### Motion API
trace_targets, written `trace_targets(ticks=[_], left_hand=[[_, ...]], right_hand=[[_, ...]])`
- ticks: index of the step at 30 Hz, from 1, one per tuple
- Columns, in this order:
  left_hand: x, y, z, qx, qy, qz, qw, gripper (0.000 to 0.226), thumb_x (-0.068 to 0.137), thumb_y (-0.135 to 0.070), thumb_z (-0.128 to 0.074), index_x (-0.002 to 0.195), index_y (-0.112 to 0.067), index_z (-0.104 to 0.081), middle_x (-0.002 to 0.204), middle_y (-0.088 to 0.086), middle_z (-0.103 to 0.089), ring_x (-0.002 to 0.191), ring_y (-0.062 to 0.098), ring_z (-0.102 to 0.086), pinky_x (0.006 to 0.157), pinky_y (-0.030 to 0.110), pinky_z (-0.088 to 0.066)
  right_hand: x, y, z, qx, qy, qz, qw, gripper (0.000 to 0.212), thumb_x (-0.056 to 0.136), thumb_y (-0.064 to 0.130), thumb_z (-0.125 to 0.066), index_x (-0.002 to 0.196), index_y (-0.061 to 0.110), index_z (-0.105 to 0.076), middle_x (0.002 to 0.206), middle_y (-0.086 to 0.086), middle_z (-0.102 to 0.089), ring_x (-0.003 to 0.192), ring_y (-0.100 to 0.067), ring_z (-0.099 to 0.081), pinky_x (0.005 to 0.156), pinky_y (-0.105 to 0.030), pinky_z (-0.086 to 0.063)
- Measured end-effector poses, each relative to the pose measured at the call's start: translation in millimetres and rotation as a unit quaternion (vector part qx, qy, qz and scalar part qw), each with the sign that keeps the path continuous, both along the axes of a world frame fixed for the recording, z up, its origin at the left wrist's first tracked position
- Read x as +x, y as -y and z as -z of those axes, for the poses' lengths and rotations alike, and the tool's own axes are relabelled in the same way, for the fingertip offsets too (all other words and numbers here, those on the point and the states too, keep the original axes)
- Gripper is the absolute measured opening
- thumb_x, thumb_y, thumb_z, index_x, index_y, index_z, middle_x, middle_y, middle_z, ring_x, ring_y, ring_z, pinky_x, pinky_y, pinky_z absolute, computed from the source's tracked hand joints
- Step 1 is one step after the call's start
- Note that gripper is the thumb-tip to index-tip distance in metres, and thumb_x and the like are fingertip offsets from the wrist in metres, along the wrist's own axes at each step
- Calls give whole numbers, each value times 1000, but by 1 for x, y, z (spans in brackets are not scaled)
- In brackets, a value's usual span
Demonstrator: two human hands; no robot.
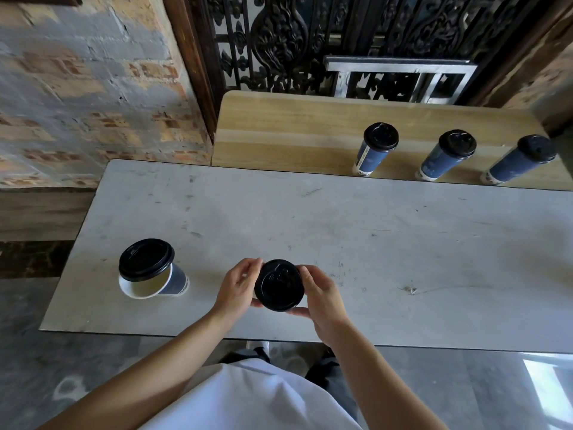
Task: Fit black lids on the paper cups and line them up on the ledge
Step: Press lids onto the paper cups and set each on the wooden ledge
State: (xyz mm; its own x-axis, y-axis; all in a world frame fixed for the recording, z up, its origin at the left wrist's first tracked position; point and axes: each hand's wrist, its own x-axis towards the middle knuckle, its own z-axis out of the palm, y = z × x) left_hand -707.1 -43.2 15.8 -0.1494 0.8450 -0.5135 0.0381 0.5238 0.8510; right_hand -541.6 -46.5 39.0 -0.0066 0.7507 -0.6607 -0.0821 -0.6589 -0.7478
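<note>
At the near left of the table (372,237) stands an open cup (175,282), a loose lid (146,259) lying askew on its rim, part of the mouth uncovered; near the middle, the left hand (237,285) and right hand (322,294) grip a second lid (279,285) by its edge from either side, whatever lies beneath hidden; far right, three lidded cups (446,159) stand in a row on the ledge (294,128), apart from one another.

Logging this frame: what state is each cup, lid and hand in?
Left ledge cup: upright, lidded.
Middle ledge cup: upright, lidded.
Right ledge cup: upright, lidded.
Table cup: mouth partly uncovered.
Loose lid: askew on table cup.
Held lid: in both hands.
Left hand: grips held lid.
Right hand: grips held lid.
</note>
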Motion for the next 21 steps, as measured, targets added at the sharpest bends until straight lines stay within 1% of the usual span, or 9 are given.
trace_targets(ticks=[3, 6, 10, 14, 21], left_hand=[[-3, -3, -4, 6, 5, 17, 1000, 30, 102, -36, -52, 95, -10, -65, 87, 4, -66, 84, 14, -68, 62, 50, -63], [-5, -6, -9, 17, 11, 38, 999, 32, 103, -33, -50, 98, -5, -63, 83, 1, -64, 80, 8, -67, 65, 51, -63], [-6, -8, -11, 18, 20, 53, 998, 30, 103, -32, -51, 100, -5, -63, 85, 0, -64, 80, 4, -67, 67, 55, -62], [-8, -8, -14, 20, 22, 70, 997, 30, 104, -33, -49, 101, -6, -63, 84, -2, -64, 81, 4, -67, 68, 55, -62], [-10, -11, -16, 8, 16, 87, 996, 28, 104, -32, -48, 103, -11, -66, 91, 0, -67, 87, 7, -69, 70, 55, -62]], right_hand=[[-6, -6, -1, 7, 35, -9, 999, 22, 104, 26, -49, 104, 16, -69, 109, -9, -68, 107, -25, -66, 71, -53, -64], [-7, -14, -4, -3, 36, -25, 999, 23, 104, 23, -48, 105, 17, -69, 111, -10, -68, 107, -26, -66, 69, -55, -63], [-3, -17, -4, -10, 21, -34, 999, 24, 105, 21, -47, 106, 15, -70, 112, -15, -68, 108, -32, -66, 68, -57, -63], [-5, -18, -3, 0, 49, -40, 998, 24, 104, 20, -48, 101, 19, -71, 110, -13, -69, 105, -31, -67, 65, -56, -63], [-2, -20, -3, -9, 26, -37, 999, 23, 104, 18, -48, 105, 15, -71, 113, -15, -68, 108, -32, -67, 67, -59, -62]])
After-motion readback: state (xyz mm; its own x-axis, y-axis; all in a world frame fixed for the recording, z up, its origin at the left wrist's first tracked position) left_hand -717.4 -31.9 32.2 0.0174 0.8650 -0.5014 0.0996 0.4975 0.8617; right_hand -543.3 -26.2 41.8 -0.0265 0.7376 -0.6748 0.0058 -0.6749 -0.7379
